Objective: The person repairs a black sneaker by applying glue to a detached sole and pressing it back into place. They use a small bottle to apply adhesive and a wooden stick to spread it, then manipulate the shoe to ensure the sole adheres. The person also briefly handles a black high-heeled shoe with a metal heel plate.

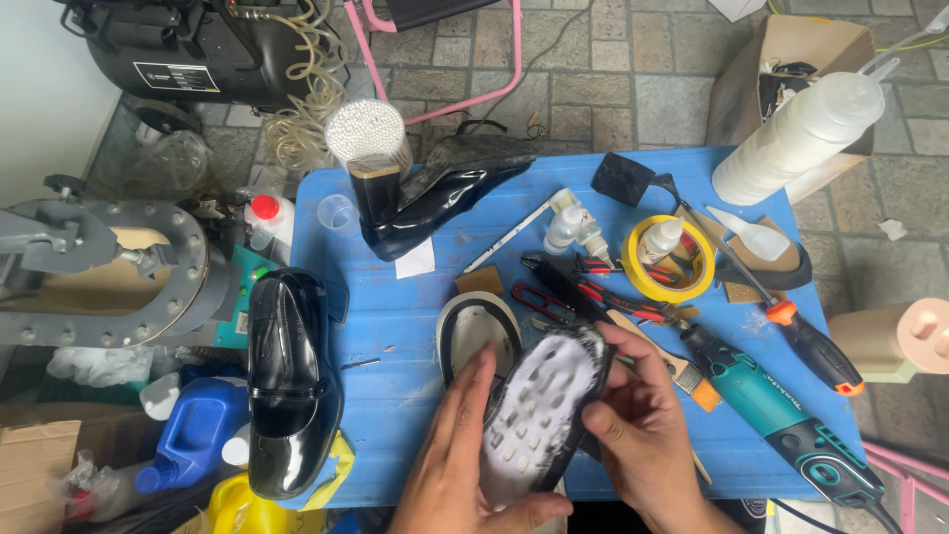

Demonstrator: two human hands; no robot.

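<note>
A shoe-repair workshop: blue table [395,326] strewn with pliers [603,292], rotary tool [781,415], shoes [289,381].

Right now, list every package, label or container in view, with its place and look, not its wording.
Cardboard box: top right on the floor, brown, open.
White label: on the black tank at top left, rectangular.
Blue jug: lower left, beside the black shoe, blocky.
White squeeze bottle: top right, ribbed, long nozzle.
Small glue bottles: table centre, white.
</note>
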